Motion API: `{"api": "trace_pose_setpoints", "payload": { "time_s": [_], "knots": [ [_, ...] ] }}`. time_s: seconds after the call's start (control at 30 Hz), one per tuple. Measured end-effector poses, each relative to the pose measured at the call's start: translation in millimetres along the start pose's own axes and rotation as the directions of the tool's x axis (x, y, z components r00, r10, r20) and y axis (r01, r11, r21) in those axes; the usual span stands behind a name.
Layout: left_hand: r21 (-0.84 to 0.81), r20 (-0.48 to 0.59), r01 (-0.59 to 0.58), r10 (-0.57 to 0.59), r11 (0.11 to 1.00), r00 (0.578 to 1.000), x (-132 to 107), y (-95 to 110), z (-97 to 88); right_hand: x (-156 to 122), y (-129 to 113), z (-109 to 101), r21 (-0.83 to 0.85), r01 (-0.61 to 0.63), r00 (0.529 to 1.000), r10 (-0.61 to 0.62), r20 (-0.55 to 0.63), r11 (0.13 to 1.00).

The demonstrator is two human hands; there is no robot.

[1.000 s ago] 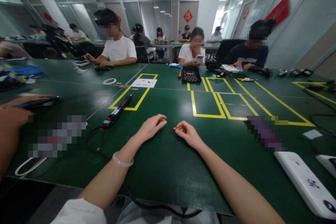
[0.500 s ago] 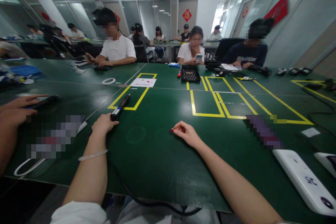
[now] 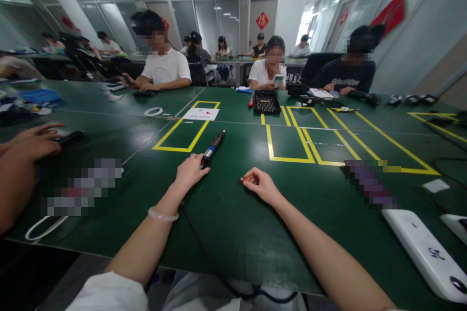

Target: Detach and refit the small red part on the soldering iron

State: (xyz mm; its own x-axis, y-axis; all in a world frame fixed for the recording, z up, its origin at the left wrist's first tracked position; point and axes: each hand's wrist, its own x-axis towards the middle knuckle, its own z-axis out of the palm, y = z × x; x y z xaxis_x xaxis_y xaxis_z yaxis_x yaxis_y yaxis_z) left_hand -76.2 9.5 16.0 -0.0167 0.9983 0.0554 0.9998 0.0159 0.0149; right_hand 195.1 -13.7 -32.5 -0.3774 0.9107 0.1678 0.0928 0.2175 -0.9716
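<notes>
My left hand [image 3: 190,172] is closed around the rear of an electric screwdriver [image 3: 213,148], black with a blue band, its thin tip pointing away and to the right. A black cord [image 3: 199,238] trails from under that hand towards the table's front edge. To the right, my right hand [image 3: 260,185] rests low over the green table [image 3: 219,233], fingertips pinched on a small red piece [image 3: 242,180]. That piece is mostly hidden by the fingers and too small to name. A gap of bare tabletop separates the two hands.
Yellow tape outlines [image 3: 292,159] mark the table. A white paper [image 3: 201,114], a black tray [image 3: 267,103] and a small red item [image 3: 251,102] lie farther off. At right is a white device [image 3: 419,248]; at left, a co-worker's hands [image 3: 31,143]. People sit opposite.
My left hand has moved right with the screwdriver, out of the left taped outline and nearer my right hand. The right hand stays about where it was, still pinching the red piece.
</notes>
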Motion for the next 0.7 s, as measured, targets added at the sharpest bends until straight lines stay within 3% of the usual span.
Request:
{"api": "trace_pose_setpoints", "payload": {
  "time_s": [0.17, 0.3, 0.7],
  "knots": [
    [-0.069, -0.050, -0.201, 0.198, 0.977, 0.979, -11.4, 49.0, 7.5, 1.1, 2.6, -0.1, -0.009, 0.026, 0.999, -0.026, -0.048, 1.000],
    [-0.122, -0.054, -0.294, 0.290, 0.948, 0.956, -20.9, 72.9, 9.7, 1.4, 4.6, -0.3, -0.039, 0.041, 0.995, -0.044, -0.090, 0.998],
    [-0.185, -0.036, -0.453, 0.454, 0.872, 0.890, -35.9, 85.1, 9.0, 0.4, 4.4, 10.1, -0.347, 0.021, 0.995, -0.054, -0.087, 0.938]
  ]
}}
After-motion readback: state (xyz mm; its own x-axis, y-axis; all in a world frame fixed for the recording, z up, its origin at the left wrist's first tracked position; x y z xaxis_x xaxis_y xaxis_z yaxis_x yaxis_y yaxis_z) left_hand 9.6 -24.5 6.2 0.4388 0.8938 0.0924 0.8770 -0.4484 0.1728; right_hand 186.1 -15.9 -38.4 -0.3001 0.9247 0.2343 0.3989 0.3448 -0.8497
